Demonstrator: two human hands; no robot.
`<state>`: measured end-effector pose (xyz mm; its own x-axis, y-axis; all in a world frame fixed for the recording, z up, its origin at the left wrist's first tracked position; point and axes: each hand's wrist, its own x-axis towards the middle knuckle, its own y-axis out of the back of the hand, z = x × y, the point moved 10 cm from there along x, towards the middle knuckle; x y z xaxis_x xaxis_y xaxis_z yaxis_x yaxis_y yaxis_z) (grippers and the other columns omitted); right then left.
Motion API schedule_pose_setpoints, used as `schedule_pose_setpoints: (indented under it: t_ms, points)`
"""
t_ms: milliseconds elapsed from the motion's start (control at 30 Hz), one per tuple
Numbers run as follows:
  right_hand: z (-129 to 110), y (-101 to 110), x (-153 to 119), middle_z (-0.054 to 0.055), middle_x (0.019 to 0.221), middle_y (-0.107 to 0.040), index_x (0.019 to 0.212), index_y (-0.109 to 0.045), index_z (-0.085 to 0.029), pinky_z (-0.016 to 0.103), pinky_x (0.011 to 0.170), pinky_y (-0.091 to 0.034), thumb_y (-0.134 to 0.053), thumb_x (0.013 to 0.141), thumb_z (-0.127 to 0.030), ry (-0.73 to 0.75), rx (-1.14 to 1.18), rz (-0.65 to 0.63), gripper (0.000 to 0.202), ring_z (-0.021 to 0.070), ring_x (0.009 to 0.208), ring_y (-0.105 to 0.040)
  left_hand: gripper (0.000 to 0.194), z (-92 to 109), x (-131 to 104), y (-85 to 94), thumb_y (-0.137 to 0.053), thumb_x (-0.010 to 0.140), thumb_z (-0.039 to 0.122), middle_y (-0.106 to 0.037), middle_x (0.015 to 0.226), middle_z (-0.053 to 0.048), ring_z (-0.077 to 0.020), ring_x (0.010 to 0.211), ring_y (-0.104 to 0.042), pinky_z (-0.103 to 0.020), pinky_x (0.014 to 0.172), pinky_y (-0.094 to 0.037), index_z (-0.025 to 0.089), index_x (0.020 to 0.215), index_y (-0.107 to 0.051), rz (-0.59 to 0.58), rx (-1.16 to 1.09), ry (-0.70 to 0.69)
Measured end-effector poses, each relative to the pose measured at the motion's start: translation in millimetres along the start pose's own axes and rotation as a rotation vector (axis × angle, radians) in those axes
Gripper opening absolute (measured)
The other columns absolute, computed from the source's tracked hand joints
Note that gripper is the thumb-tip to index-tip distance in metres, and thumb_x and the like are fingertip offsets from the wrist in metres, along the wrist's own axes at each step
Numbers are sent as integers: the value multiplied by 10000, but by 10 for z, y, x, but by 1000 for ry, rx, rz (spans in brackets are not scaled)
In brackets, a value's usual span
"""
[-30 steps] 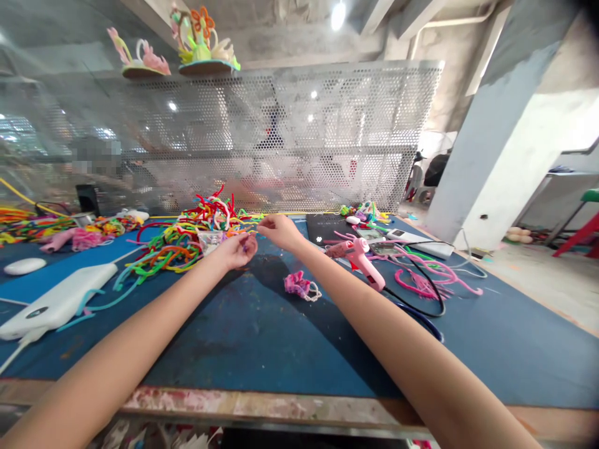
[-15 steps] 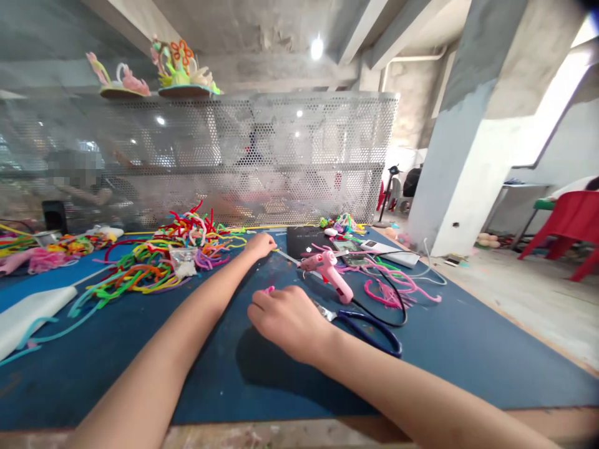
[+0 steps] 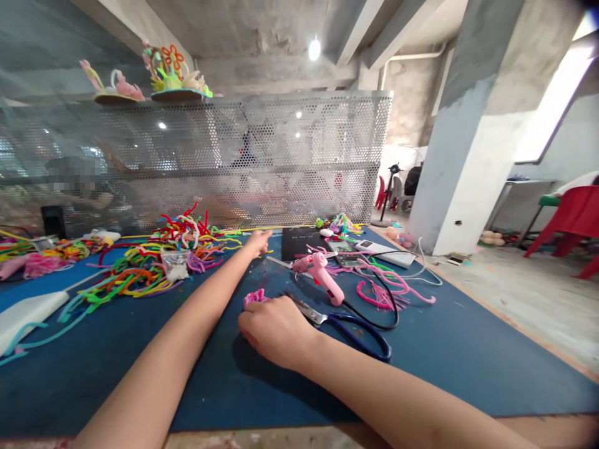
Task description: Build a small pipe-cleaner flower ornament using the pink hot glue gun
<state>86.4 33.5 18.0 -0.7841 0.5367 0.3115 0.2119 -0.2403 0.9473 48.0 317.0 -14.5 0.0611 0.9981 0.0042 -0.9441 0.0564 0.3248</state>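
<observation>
My right hand (image 3: pixel 276 330) is closed on a small pink curled piece (image 3: pixel 256 297), low over the blue mat (image 3: pixel 224 374). My left hand (image 3: pixel 258 243) reaches to the mat's far side, beside a short yellow piece; its fingers are too small to tell what they hold, if anything. A pink glue gun (image 3: pixel 322 277) lies right of my left hand. Blue-handled scissors (image 3: pixel 360 333) rest just right of my right hand, their blades partly behind it.
Colourful pipe cleaners (image 3: pixel 140 265) and a small clear bag (image 3: pixel 176 265) lie on the left. Pink stems (image 3: pixel 397 284), a black cable and a white device (image 3: pixel 386 254) are on the right. A perforated metal screen (image 3: pixel 281 162) stands behind.
My right hand has moved slightly left and down, showing more of the pink piece and the scissor blades. My left hand has shifted a little left. The view has shifted slightly.
</observation>
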Motion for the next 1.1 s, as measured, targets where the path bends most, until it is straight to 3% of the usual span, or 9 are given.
schedule_pose_setpoints:
  t_ms: [200,300,367,433,467,600,733,900,1100]
  points:
    - [241,44,13,11,902,-693,850,-635,-205,253,510,-342,-468,854,-207,-134,32,57,167,174,713,-646,351,-90,-470,280,-550,885,320,-567,1181,-100,-214,990,-589,-420,820,-515,151,1192,-535,-57,-425,266]
    - [281,44,24,6,872,-694,812,-643,-215,248,515,-306,-489,832,-209,-173,84,82,156,163,705,-635,205,-168,-774,318,-503,915,271,-611,894,-49,-117,692,-598,-259,583,-524,118,1031,-574,-98,-590,369]
    - [327,35,27,1,845,-694,776,-645,-213,241,532,-305,-522,798,-195,-224,157,101,126,154,709,-626,212,-179,-960,277,-407,953,218,-472,592,32,-47,412,-434,-138,354,-355,117,820,-537,-118,-697,409]
    - [431,41,10,-7,821,-692,751,-645,-211,229,560,-322,-548,769,-185,-317,259,143,102,140,711,-614,307,-156,-1138,194,-327,973,208,-293,481,84,-29,302,-282,-111,269,-192,145,701,-454,-135,-798,429]
    - [492,51,-6,-7,809,-690,745,-644,-207,223,576,-333,-552,760,-177,-366,305,171,97,133,709,-606,322,-139,-1227,146,-311,977,223,-264,473,91,-26,290,-269,-106,262,-172,151,689,-438,-142,-844,433]
    - [650,85,-59,9,764,-679,730,-631,-183,213,596,-347,-543,737,-136,-476,370,224,100,118,674,-579,404,-82,-1553,13,-224,990,307,-244,462,93,-23,279,-281,-98,262,-174,162,653,-392,-100,-995,407]
    - [681,86,-75,21,753,-675,697,-612,-171,214,567,-332,-537,721,-129,-506,367,206,89,119,649,-573,443,-30,-1732,-42,-203,987,352,-301,457,70,-25,311,-333,-91,293,-205,156,640,-398,-34,-1067,318]
    - [741,107,-99,16,715,-673,692,-615,-173,216,582,-349,-536,728,-144,-540,384,238,92,124,650,-588,426,-25,-1745,-43,-281,974,359,-414,469,29,-61,365,-423,-133,347,-318,150,639,-442,18,-1021,226]
    - [790,116,-104,7,712,-677,706,-621,-178,218,611,-373,-553,726,-149,-531,387,257,77,126,664,-598,355,40,-1710,100,-399,945,356,-525,529,17,-93,437,-527,-181,415,-397,148,681,-513,81,-831,61]
